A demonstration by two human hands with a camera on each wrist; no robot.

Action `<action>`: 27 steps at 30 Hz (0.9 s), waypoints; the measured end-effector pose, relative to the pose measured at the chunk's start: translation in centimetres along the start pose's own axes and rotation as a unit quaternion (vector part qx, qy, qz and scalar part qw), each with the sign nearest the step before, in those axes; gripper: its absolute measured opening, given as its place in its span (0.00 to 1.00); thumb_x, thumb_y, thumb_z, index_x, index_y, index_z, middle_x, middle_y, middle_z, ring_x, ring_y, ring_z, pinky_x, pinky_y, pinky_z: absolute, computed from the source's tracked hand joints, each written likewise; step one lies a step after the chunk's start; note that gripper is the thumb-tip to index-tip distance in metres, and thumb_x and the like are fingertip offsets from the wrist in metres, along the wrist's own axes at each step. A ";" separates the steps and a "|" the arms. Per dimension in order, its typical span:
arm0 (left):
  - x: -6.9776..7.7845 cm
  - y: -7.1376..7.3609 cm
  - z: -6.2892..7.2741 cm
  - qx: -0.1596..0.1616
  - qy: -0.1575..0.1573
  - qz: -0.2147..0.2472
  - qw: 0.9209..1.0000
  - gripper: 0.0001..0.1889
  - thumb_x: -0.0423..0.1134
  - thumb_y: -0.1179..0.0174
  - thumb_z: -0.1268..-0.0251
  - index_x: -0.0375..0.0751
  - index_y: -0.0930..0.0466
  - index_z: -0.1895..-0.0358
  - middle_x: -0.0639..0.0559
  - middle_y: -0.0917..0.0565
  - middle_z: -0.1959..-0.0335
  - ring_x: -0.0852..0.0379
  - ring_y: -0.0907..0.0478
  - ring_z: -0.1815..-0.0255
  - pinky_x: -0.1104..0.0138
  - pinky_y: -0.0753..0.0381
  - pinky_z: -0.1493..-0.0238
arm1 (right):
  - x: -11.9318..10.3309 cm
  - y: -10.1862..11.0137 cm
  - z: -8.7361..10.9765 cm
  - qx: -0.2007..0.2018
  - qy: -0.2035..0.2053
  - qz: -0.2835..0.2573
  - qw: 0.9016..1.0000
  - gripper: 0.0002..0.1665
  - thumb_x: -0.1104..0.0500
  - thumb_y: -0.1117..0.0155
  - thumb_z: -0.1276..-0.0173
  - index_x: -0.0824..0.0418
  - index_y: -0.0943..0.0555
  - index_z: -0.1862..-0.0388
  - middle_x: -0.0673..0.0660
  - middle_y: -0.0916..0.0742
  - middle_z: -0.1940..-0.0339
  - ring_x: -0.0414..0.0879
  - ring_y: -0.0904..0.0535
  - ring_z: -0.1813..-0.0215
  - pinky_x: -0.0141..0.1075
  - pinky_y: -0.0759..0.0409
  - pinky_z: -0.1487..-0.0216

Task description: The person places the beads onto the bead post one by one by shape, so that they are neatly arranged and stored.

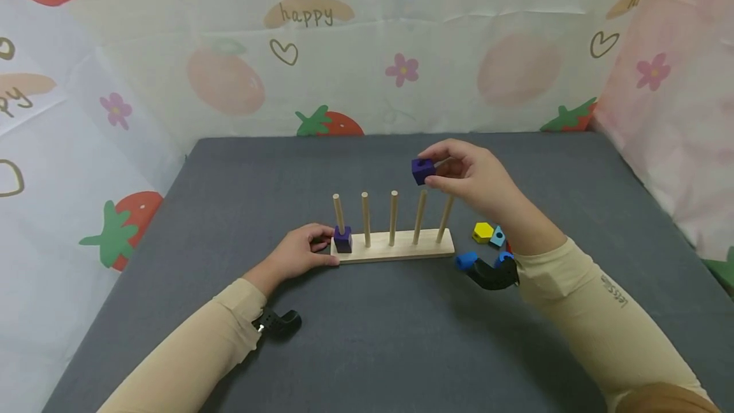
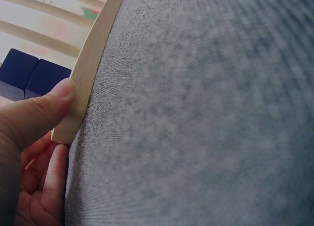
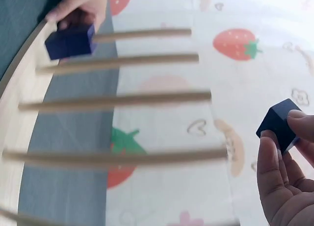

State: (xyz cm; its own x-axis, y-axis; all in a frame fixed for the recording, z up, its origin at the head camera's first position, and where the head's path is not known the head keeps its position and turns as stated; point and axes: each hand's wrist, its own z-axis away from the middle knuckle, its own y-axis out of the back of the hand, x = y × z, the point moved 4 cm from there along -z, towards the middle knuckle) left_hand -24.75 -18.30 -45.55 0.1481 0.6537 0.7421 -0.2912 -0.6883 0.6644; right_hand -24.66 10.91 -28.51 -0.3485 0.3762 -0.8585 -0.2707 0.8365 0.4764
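Observation:
A wooden peg board with several upright pegs lies on the table. Two dark purple blocks are stacked on its leftmost peg, at the base. My left hand holds the board's left end, thumb along the front edge and fingers behind, as the left wrist view shows. Between thumb and fingertips, my right hand pinches another purple block with a hole in it. That block is up near the top of the fourth peg from the left; in the right wrist view it stands apart from the peg tips.
Right of the board, partly behind the right wrist, lie a yellow hexagonal block, a light blue block and blue pieces. A bit of red shows beside them. A printed cloth hangs behind the grey table.

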 end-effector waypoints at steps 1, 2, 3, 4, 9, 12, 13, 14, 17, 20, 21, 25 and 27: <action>0.0 0.0 0.0 0.000 0.000 0.000 1.000 0.28 0.45 0.28 0.56 0.42 0.23 0.48 0.51 0.23 0.51 0.57 0.27 0.47 0.67 0.25 0.47 | -0.2 -0.4 -0.2 -0.005 0.005 -0.002 1.000 0.18 0.61 0.36 0.39 0.58 0.23 0.49 0.56 0.19 0.53 0.46 0.21 0.57 0.32 0.21 0.57; 0.0 0.0 0.0 0.000 0.000 -0.001 1.000 0.28 0.45 0.28 0.56 0.42 0.23 0.48 0.52 0.23 0.51 0.57 0.27 0.48 0.67 0.25 0.47 | -0.5 -0.9 -0.5 -0.009 0.010 -0.005 1.000 0.18 0.61 0.36 0.39 0.58 0.23 0.49 0.56 0.19 0.53 0.46 0.21 0.57 0.33 0.21 0.57; 0.0 0.0 0.0 0.000 0.001 -0.002 1.000 0.28 0.45 0.28 0.56 0.42 0.23 0.48 0.52 0.23 0.51 0.57 0.27 0.48 0.67 0.25 0.47 | -0.6 -1.3 -0.7 -0.013 0.014 -0.010 1.000 0.19 0.61 0.36 0.39 0.58 0.23 0.49 0.56 0.19 0.53 0.47 0.21 0.57 0.34 0.21 0.57; 0.1 0.0 0.0 0.000 0.001 -0.003 1.000 0.27 0.45 0.28 0.56 0.43 0.23 0.48 0.52 0.23 0.51 0.57 0.27 0.48 0.67 0.25 0.47 | -0.8 -1.7 -1.0 -0.017 0.017 -0.014 1.000 0.19 0.61 0.36 0.40 0.58 0.23 0.49 0.56 0.19 0.53 0.47 0.21 0.57 0.35 0.20 0.56; 0.2 0.0 0.0 0.000 -0.003 -0.003 1.000 0.27 0.45 0.28 0.55 0.43 0.23 0.49 0.52 0.23 0.52 0.58 0.27 0.48 0.67 0.25 0.47 | -1.4 -3.7 -1.9 -0.032 0.024 -0.019 0.999 0.23 0.62 0.35 0.40 0.57 0.26 0.45 0.55 0.20 0.53 0.46 0.21 0.56 0.37 0.20 0.56; 0.2 0.0 0.0 0.000 -0.005 0.002 1.000 0.27 0.45 0.28 0.56 0.43 0.23 0.49 0.52 0.23 0.52 0.57 0.27 0.48 0.67 0.25 0.46 | -1.7 -4.7 -2.3 -0.037 0.027 -0.016 0.999 0.25 0.62 0.36 0.40 0.56 0.27 0.43 0.55 0.20 0.53 0.46 0.21 0.57 0.37 0.20 0.56; 0.2 0.0 0.0 0.000 -0.006 0.003 1.000 0.27 0.45 0.28 0.56 0.42 0.23 0.49 0.52 0.23 0.52 0.57 0.27 0.48 0.67 0.25 0.46 | -1.9 -5.1 -2.4 -0.039 0.027 -0.018 0.999 0.24 0.63 0.35 0.40 0.56 0.27 0.44 0.55 0.20 0.54 0.45 0.21 0.57 0.37 0.20 0.57; 0.2 0.0 0.0 0.000 -0.005 0.005 1.000 0.27 0.45 0.28 0.56 0.42 0.23 0.49 0.52 0.23 0.52 0.57 0.26 0.48 0.67 0.25 0.46 | -1.9 -5.4 -2.5 -0.041 0.029 -0.020 0.999 0.23 0.63 0.35 0.40 0.57 0.26 0.44 0.54 0.20 0.54 0.45 0.21 0.58 0.37 0.20 0.57; 0.1 0.0 0.0 0.001 -0.006 0.010 1.000 0.27 0.44 0.28 0.56 0.42 0.23 0.49 0.52 0.23 0.52 0.57 0.26 0.48 0.67 0.26 0.46 | -2.3 -6.5 -2.6 -0.049 0.034 -0.033 0.998 0.20 0.63 0.35 0.40 0.57 0.24 0.48 0.54 0.19 0.56 0.44 0.21 0.59 0.37 0.20 0.58; 0.0 0.0 0.0 0.001 -0.012 0.013 1.000 0.26 0.44 0.28 0.56 0.43 0.23 0.50 0.52 0.23 0.52 0.56 0.26 0.48 0.67 0.26 0.46 | -2.6 -7.7 -2.7 -0.057 0.042 -0.051 0.996 0.18 0.63 0.35 0.40 0.56 0.23 0.50 0.53 0.18 0.57 0.43 0.20 0.58 0.36 0.20 0.57; 0.0 -0.1 0.0 0.001 -0.014 0.014 1.000 0.26 0.43 0.28 0.56 0.43 0.23 0.50 0.51 0.23 0.52 0.56 0.26 0.48 0.67 0.26 0.46 | -2.8 -8.1 -2.6 -0.059 0.045 -0.057 0.996 0.17 0.63 0.35 0.40 0.56 0.23 0.51 0.53 0.18 0.57 0.43 0.20 0.58 0.36 0.20 0.57; 0.1 -0.1 0.0 0.001 -0.023 0.016 1.000 0.25 0.43 0.28 0.55 0.43 0.22 0.50 0.51 0.23 0.53 0.56 0.26 0.48 0.67 0.26 0.46 | -3.0 -9.3 -2.6 -0.053 0.054 -0.074 0.994 0.16 0.63 0.36 0.40 0.56 0.23 0.52 0.52 0.17 0.57 0.41 0.21 0.56 0.35 0.21 0.54; 0.1 0.0 0.0 0.000 -0.023 0.016 1.000 0.25 0.43 0.28 0.55 0.43 0.22 0.50 0.51 0.23 0.53 0.56 0.26 0.47 0.67 0.26 0.46 | -3.0 -9.8 -2.7 -0.042 0.053 -0.078 0.995 0.16 0.64 0.35 0.41 0.56 0.23 0.52 0.52 0.17 0.57 0.41 0.21 0.55 0.36 0.22 0.53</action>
State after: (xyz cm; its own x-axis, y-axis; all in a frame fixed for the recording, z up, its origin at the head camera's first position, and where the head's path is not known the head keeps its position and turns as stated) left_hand -24.72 -18.19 -45.48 0.1818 0.6161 0.7664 -0.2961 -0.7089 0.6402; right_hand -23.42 0.53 -30.11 -0.3883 0.1958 -0.9005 -0.4010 0.8439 0.3564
